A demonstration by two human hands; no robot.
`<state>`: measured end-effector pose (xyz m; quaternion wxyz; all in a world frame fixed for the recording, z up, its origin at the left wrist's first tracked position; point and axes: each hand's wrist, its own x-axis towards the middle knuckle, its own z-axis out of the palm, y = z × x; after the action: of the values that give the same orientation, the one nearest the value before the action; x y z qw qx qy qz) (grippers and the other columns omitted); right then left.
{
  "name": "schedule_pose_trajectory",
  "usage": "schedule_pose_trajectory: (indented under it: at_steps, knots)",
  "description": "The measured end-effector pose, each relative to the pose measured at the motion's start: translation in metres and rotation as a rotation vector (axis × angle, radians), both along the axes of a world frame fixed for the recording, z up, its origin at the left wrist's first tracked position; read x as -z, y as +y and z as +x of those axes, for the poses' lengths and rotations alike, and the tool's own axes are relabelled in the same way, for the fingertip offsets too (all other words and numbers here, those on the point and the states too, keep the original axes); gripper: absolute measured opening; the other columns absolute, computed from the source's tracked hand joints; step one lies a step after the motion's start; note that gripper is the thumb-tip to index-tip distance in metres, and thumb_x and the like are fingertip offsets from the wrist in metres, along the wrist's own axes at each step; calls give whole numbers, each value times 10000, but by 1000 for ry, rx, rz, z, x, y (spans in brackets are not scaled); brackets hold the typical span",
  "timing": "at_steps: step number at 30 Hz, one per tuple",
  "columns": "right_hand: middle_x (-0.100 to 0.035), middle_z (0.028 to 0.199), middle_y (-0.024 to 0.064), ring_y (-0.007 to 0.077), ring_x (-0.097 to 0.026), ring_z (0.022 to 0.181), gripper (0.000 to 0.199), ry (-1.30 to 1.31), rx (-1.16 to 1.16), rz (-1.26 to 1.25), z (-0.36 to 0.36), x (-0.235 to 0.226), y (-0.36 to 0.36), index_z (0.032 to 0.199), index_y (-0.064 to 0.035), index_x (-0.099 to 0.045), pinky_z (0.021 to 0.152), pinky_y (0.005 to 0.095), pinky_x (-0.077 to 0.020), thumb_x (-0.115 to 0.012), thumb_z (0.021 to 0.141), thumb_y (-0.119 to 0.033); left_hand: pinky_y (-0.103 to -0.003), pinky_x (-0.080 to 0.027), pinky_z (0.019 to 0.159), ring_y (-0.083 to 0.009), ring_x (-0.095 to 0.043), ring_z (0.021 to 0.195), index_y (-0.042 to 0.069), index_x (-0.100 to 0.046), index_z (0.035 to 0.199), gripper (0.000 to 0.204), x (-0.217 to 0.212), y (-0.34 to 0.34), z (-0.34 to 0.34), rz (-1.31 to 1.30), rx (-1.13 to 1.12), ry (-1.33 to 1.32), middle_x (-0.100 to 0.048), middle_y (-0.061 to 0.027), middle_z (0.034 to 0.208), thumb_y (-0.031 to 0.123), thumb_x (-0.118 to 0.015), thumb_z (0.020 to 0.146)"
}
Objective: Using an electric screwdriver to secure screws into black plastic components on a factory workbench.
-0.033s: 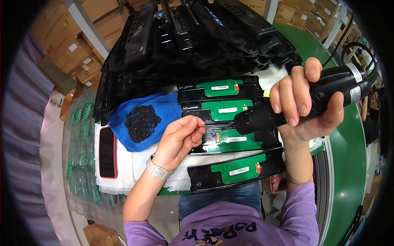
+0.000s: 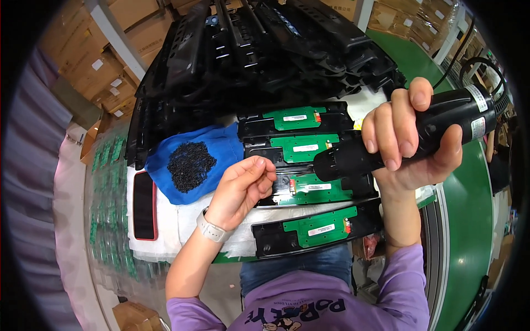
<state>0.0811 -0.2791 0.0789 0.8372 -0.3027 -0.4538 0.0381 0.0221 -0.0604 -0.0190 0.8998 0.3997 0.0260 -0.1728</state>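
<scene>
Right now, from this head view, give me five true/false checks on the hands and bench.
1. The right hand grips a black electric screwdriver. True.
2. The left hand is spread flat. False: its fingers are curled, thumb and index fingertip drawn together.
3. Four black panels in front of the person each carry a green circuit board. True.
4. The pile of small black screws lies on a red cloth. False: the cloth is blue.
5. The smartphone lies right of that cloth. False: it lies left.
</scene>
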Motion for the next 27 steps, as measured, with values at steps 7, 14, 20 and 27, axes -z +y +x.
schedule_pose_trajectory:
  at_steps: [7,14,20,27]
  knots:
    - [-470,628,-1,116,-462,467,431,13,19,-20,-4,3,3,1014,-52,-429,576,292,-406,-560,822,-416,-197,-339,522,-61,-379,544,-3,-532,864,180,-4,-4,-4,145,30,-29,-533,-44,745,173,-515,895]
    - [-467,635,0,112,-458,476,428,49,36,2,-5,4,2,1017,-53,-430,583,293,-403,-543,829,-421,-189,-338,513,-53,-384,534,-2,-535,851,161,-6,-4,-7,234,53,-122,-544,-48,736,155,-565,866]
    - [-462,631,-1,108,-448,469,422,75,60,11,-6,6,2,1015,-51,-430,580,291,-402,-524,837,-422,-180,-338,507,-52,-393,534,-3,-541,848,157,-6,-5,-8,225,47,-109,-570,-66,742,146,-591,849]
    - [-460,632,1,109,-444,467,423,100,38,34,-6,10,6,1023,-55,-436,580,298,-401,-517,839,-428,-172,-336,493,-49,-421,552,-7,-571,855,116,-5,-10,-11,203,30,-131,-585,-59,751,89,-626,820]
